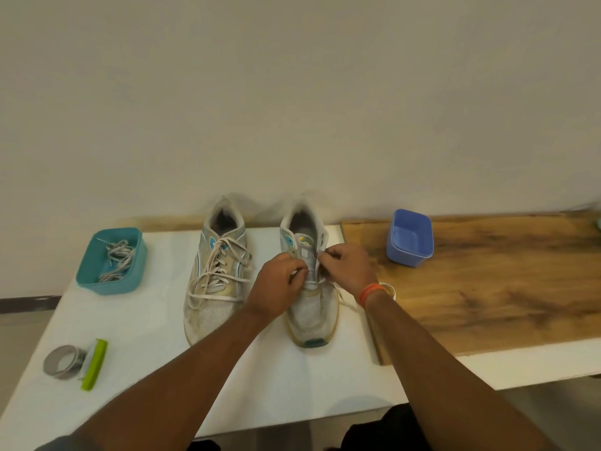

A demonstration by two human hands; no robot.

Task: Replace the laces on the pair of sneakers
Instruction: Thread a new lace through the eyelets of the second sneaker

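Observation:
Two worn white sneakers stand side by side on the white table (156,323), toes towards me. The left sneaker (216,275) is laced with a loose white lace. Over the right sneaker (310,314) both hands work at the eyelets. My left hand (279,284) pinches a white lace (349,304) at the shoe's left side. My right hand (348,265) pinches the lace at the right side, and a loop of it trails past my right wrist. The hands hide the shoe's eyelet rows.
A teal tub (87,278) at the left holds a bundle of greyish laces (117,258). A roll of grey tape (61,361) and a green tool (94,364) lie at the front left. A blue tub (411,237) stands on a wooden board (487,288) at the right. A wall rises behind.

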